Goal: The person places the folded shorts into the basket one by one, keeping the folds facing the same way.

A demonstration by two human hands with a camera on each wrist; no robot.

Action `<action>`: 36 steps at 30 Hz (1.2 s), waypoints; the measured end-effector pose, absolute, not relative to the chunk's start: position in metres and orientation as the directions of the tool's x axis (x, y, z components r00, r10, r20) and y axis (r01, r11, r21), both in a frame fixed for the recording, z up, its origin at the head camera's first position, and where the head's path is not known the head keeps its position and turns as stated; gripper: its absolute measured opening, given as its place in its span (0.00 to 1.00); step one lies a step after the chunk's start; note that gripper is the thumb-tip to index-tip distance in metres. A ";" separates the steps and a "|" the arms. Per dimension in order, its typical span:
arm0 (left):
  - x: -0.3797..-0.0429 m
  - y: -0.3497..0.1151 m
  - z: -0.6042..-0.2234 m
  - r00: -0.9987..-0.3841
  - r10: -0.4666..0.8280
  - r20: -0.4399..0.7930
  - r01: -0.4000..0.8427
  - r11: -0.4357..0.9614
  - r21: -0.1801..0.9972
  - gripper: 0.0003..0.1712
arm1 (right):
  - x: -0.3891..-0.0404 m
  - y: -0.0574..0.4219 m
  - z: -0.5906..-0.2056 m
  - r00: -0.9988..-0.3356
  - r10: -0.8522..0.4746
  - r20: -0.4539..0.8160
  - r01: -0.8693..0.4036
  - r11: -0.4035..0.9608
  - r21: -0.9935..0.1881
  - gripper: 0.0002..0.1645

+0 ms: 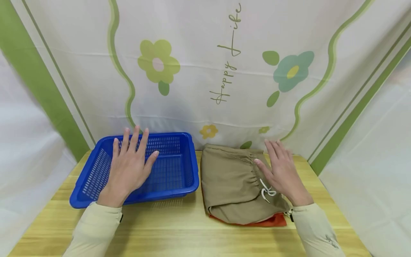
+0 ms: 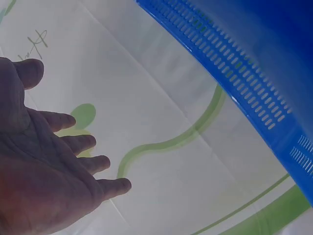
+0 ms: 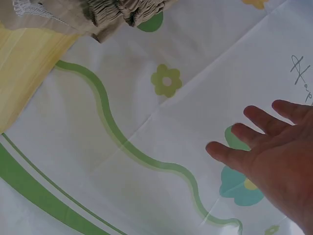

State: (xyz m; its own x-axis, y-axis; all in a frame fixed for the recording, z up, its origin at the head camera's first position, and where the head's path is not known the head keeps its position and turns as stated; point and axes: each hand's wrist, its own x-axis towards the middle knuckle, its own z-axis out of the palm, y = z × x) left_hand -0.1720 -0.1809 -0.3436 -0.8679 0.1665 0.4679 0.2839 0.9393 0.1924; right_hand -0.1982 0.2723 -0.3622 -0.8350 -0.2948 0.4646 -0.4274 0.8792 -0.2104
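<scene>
In the head view my left hand is held over a blue plastic basket, its fingers straight and spread, palm down, gripping nothing. The basket has slotted walls and nothing lies inside it. My right hand hovers over the right side of a folded khaki garment, fingers extended and holding nothing. That garment has a gathered elastic waist and a white drawstring tied in a bow. Beneath its front edge an orange-red cloth sticks out. Both wrist views show the palms bare.
Basket and clothes stand side by side on a light wooden table, near its back edge. A white curtain printed with flowers and green lines hangs right behind them, and white fabric also flanks the table on both sides.
</scene>
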 end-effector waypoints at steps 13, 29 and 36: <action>-0.167 -0.163 -0.353 -0.761 0.182 0.622 0.369 0.911 0.185 0.32 | -0.192 0.275 -0.369 -0.844 -0.282 0.457 -0.413 0.885 -0.215 0.30; -0.151 -0.124 -0.361 -0.753 0.267 0.601 0.446 0.879 0.168 0.25 | -0.186 0.274 -0.384 -0.885 -0.273 0.378 -0.388 0.881 -0.272 0.24; -0.140 -0.102 -0.365 -0.715 0.362 0.598 0.532 0.837 0.130 0.23 | -0.184 0.275 -0.388 -0.903 -0.259 0.343 -0.367 0.881 -0.298 0.27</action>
